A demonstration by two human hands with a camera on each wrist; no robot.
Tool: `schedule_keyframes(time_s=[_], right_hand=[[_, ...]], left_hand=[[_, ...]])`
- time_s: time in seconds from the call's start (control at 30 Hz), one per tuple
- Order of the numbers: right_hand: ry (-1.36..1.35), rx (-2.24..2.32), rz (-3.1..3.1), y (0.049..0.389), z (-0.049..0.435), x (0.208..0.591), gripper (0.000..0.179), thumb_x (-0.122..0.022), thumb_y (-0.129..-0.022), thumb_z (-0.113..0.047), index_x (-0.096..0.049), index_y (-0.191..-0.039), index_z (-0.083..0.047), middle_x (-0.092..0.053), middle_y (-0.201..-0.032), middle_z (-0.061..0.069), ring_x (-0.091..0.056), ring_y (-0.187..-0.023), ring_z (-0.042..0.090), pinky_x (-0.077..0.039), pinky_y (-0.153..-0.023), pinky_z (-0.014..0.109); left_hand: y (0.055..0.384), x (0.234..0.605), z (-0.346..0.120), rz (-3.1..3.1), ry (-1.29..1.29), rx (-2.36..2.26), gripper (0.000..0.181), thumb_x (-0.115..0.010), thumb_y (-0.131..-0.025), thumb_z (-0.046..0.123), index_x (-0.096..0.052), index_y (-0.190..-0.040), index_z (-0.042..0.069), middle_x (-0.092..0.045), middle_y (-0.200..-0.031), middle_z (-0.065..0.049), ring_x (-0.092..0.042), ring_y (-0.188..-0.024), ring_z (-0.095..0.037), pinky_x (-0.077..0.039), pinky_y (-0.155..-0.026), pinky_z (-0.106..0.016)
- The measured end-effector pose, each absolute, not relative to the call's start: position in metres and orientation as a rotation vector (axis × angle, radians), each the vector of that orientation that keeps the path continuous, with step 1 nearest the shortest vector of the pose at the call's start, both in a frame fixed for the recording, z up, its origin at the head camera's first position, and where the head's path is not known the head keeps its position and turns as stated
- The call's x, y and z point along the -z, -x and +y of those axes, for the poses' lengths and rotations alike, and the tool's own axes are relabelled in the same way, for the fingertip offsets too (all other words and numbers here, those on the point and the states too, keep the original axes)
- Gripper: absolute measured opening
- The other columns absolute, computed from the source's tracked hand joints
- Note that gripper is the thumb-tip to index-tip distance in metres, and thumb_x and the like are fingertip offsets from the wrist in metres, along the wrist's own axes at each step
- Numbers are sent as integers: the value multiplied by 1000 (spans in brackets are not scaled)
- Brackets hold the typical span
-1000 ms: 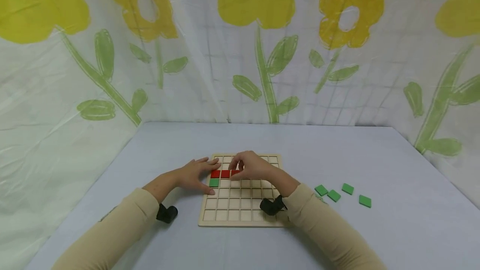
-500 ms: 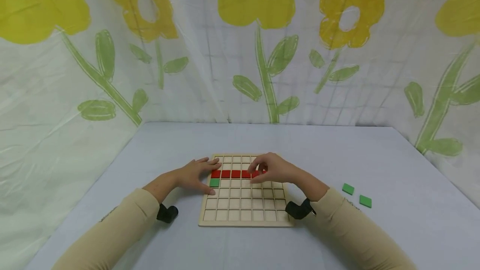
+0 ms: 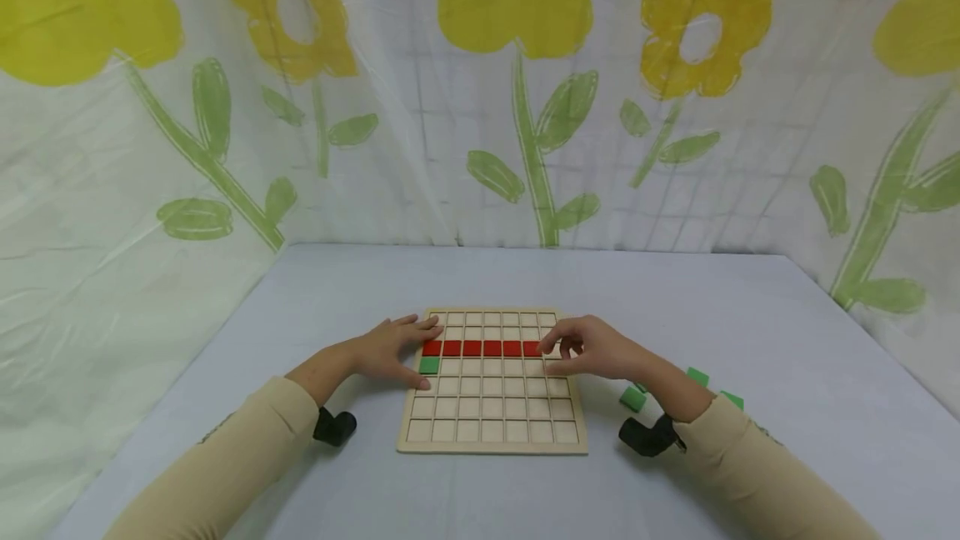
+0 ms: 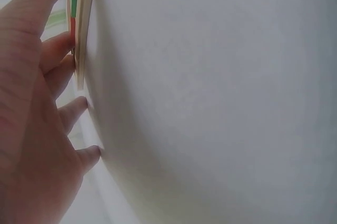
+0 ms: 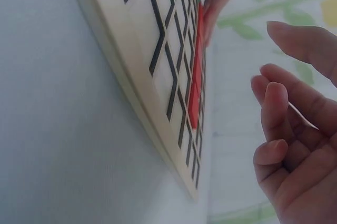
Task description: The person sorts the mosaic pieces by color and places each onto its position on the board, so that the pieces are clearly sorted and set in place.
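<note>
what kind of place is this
Probably an indoor tabletop workspace, perhaps screened off for play or recording: a white sheet patterned with yellow flowers hangs behind a smooth bluish-white table, on which lies a flat pale-wood grid board bearing thin red tiles.

Pale table (image 3: 375, 498), grid board (image 3: 491, 387), green tiles (image 3: 633, 398) (loose)

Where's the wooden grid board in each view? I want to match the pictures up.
Head: the board lies just below centre.
Left wrist: the board shows edge-on, a thin strip at upper left.
Right wrist: the board slants from top left to lower centre.
Shared landmark: its red tiles, only a sliver in the left wrist view.
</note>
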State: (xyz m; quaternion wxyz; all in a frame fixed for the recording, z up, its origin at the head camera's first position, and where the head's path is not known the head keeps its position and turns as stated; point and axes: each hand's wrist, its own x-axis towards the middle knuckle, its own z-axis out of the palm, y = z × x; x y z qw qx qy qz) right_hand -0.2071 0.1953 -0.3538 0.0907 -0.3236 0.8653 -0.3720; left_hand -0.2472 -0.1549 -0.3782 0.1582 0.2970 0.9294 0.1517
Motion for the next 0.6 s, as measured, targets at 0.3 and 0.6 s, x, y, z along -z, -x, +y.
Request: schedule_keyframes(time_s=[0.3,0.6], right_hand=[[909,1111,2616,195,225,352,29,-73,-80,-21,-67,-103,-3,-65,-98,14,-51,-67,3,-40,-59,19],[882,1128,2681,187,257,351,30,-73,-80,-23,-67,-102,-4,-66,-98,13,-53,-67,3,-41,-59,18]], left_hand=[[248,380,-154,2650,-861,-449,89,-70,-74,55,-33,-146,19,-21,-156,-1,-9,-144,-36,-5,-111,-65],[246,379,-154,2658,-846,-442,88,-70,-74,55,-34,-145,18,-22,-156,-2,-10,-144,-36,-5,-111,-64]])
